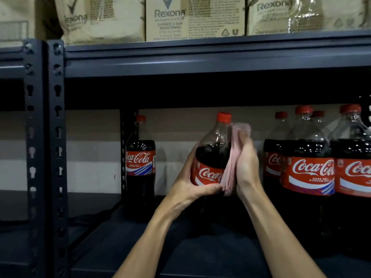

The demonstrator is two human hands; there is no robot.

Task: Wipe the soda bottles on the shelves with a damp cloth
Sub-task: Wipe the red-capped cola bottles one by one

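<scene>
We see the left hand point(187, 183) grasping a large clear plastic soda bottle point(212, 155) with a red cap and dark cola, thumb across the lower edge of its red label and fingers curled round the far side. The label reads "Coca" in white script; the rest is covered. The right hand point(247, 163) clasps a folded pink cloth point(230, 167) and presses it against the bottle's right flank, from the shoulder down to the label. The bottle leans a little, cap toward the right, over the dark metal shelf point(124, 237); its base is lost in shadow, so we cannot tell whether it rests there.

To the left, well apart, a slimmer Coca-Cola bottle point(140, 167) stands upright. Its small print is too blurred for us to read. To the right a cluster of large Coca-Cola bottles point(309, 173) stands close together. On the shelf above we see tan cardboard cartons point(168, 19) printed "Rexona" and "SHOWER CLEAN BRIGHTENING".
</scene>
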